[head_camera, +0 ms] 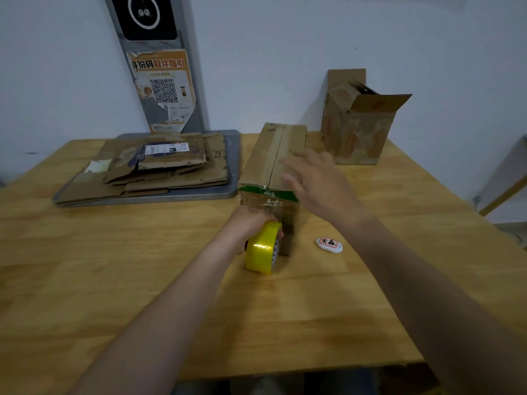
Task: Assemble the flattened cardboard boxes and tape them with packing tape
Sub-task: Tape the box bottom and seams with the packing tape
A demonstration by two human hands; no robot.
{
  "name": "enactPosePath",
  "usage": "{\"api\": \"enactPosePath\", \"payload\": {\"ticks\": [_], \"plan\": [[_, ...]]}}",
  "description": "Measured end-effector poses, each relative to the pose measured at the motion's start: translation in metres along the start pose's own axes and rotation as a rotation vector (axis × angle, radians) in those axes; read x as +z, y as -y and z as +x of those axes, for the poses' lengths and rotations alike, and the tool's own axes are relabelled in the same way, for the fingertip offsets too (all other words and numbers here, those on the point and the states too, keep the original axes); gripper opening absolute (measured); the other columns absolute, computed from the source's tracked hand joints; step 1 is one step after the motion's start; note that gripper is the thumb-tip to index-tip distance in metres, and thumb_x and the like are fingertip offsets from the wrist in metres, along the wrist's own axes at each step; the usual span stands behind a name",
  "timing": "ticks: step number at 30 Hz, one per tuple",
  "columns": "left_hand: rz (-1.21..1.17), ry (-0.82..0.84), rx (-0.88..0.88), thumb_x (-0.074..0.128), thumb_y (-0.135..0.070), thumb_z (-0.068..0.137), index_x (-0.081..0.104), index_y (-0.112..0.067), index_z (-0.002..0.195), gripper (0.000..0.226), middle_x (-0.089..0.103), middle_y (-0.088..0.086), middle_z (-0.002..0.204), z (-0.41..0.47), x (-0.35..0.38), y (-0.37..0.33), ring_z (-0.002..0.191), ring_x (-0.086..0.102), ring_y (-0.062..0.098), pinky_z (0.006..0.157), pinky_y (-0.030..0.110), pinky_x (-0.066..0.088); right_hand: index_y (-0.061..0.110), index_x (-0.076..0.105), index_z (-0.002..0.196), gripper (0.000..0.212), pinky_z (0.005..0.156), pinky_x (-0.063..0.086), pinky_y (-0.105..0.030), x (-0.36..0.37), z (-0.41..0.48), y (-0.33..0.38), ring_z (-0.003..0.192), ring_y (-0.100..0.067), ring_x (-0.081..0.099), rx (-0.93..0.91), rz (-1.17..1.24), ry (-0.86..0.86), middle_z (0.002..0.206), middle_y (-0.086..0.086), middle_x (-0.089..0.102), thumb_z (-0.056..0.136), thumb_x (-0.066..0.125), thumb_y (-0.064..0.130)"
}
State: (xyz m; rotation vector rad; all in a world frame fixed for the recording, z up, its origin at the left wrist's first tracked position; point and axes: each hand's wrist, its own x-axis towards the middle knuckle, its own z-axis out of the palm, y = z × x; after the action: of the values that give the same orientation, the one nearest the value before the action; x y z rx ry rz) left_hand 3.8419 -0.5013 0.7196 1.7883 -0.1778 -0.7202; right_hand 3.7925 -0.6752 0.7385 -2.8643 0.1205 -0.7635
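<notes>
Yellow tape roll (pixel 263 248) in left hand's (pixel 251 223) curled grip, right hand (pixel 310 178) flat over box (pixel 271 158)

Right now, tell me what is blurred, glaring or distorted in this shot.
Head view: the right hand over the long box is smeared by motion; a glare streak sits on the yellow tape roll gripped by the left hand; the wide lens bows the table edges.

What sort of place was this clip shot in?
Probably a parcel pickup or packing spot: a QR-code poster, flattened boxes stacked on a tray, and a tape roll in the left hand.
</notes>
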Motion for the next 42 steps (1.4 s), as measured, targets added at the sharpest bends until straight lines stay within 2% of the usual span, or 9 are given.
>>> {"api": "enactPosePath", "payload": {"ticks": [4, 9, 12, 15, 22, 28, 33, 37, 42], "plan": [[0.0, -0.002, -0.006, 0.068, -0.007, 0.094, 0.071, -0.002, 0.102, 0.01, 0.074, 0.006, 0.061, 0.002, -0.002, 0.001, 0.047, 0.069, 0.013, 0.037, 0.018, 0.046, 0.047, 0.043, 0.151, 0.062, 0.112, 0.037, -0.047, 0.029, 0.013, 0.007, 0.139, -0.025, 0.029, -0.073, -0.043, 0.232, 0.159, 0.01, 0.039, 0.093, 0.053, 0.067], [0.037, -0.018, -0.008, 0.075, -0.01, 0.088, 0.072, -0.01, 0.091, 0.005, 0.072, 0.001, 0.057, 0.011, -0.004, 0.003, 0.047, 0.068, 0.012, 0.038, 0.017, 0.045, 0.046, 0.043, 0.15, 0.061, 0.108, 0.034, -0.035, 0.046, 0.009, -0.008, 0.132, -0.025, 0.034, -0.113, 0.018, 0.117, 0.156, 0.013, 0.044, 0.093, 0.059, 0.058], [0.123, -0.032, -0.005, 0.081, -0.012, 0.082, 0.071, -0.017, 0.087, 0.012, 0.073, 0.001, 0.069, 0.016, -0.006, 0.006, 0.059, 0.069, 0.016, 0.048, 0.02, 0.048, 0.044, 0.046, 0.149, 0.061, 0.106, 0.038, -0.036, 0.049, 0.008, -0.01, 0.131, -0.028, 0.037, -0.115, 0.024, 0.093, 0.155, 0.012, 0.047, 0.091, 0.059, 0.059], [0.094, 0.014, -0.049, 0.078, -0.013, 0.086, 0.071, -0.013, 0.089, 0.007, 0.073, 0.0, 0.06, 0.016, -0.01, 0.008, 0.049, 0.069, 0.012, 0.041, 0.018, 0.047, 0.042, 0.049, 0.148, 0.062, 0.102, 0.043, -0.039, 0.051, 0.007, -0.011, 0.13, -0.03, 0.039, -0.124, 0.025, 0.067, 0.153, 0.011, 0.049, 0.09, 0.06, 0.059], [0.029, -0.088, -0.083, 0.078, -0.027, 0.088, 0.078, -0.018, 0.095, 0.011, 0.075, 0.012, 0.098, 0.017, -0.025, 0.017, 0.089, 0.072, 0.029, 0.073, 0.036, 0.059, 0.046, 0.042, 0.15, 0.078, 0.102, 0.047, -0.045, 0.053, 0.004, -0.013, 0.136, -0.029, 0.036, -0.138, 0.02, 0.084, 0.156, 0.012, 0.045, 0.082, 0.078, 0.048], [-0.075, -0.162, -0.036, 0.074, -0.025, 0.09, 0.082, -0.02, 0.07, 0.023, 0.075, -0.001, 0.065, 0.009, -0.042, 0.021, 0.056, 0.071, 0.014, 0.044, 0.021, 0.049, 0.038, 0.056, 0.144, 0.061, 0.106, 0.043, -0.039, 0.049, 0.005, -0.005, 0.132, -0.027, 0.04, -0.099, 0.055, 0.03, 0.149, 0.012, 0.054, 0.087, 0.066, 0.058], [-0.277, -0.239, 0.052, 0.061, -0.029, 0.1, 0.069, -0.018, 0.11, 0.016, 0.08, 0.006, 0.085, 0.009, -0.065, 0.013, 0.069, 0.076, 0.019, 0.053, 0.029, 0.056, 0.035, 0.062, 0.138, 0.052, 0.102, 0.043, -0.038, 0.055, 0.005, 0.008, 0.129, -0.028, 0.044, -0.058, 0.062, -0.048, 0.144, 0.01, 0.059, 0.089, 0.068, 0.053], [-0.358, -0.234, 0.107, 0.056, -0.026, 0.104, 0.054, -0.021, 0.117, 0.014, 0.08, 0.012, 0.09, 0.005, -0.068, 0.006, 0.078, 0.078, 0.03, 0.064, 0.038, 0.059, 0.042, 0.052, 0.145, 0.068, 0.108, 0.042, -0.043, 0.051, 0.001, 0.005, 0.138, -0.025, 0.035, -0.042, 0.093, 0.057, 0.153, 0.014, 0.049, 0.082, 0.077, 0.047], [-0.261, -0.204, 0.213, 0.054, -0.023, 0.106, 0.057, -0.022, 0.12, 0.015, 0.08, 0.01, 0.089, -0.008, -0.064, 0.0, 0.081, 0.078, 0.031, 0.073, 0.041, 0.062, 0.041, 0.033, 0.156, 0.078, 0.118, 0.032, -0.05, 0.029, 0.001, 0.006, 0.149, -0.027, 0.02, -0.075, -0.019, 0.247, 0.163, 0.011, 0.032, 0.089, 0.073, 0.043]]}}
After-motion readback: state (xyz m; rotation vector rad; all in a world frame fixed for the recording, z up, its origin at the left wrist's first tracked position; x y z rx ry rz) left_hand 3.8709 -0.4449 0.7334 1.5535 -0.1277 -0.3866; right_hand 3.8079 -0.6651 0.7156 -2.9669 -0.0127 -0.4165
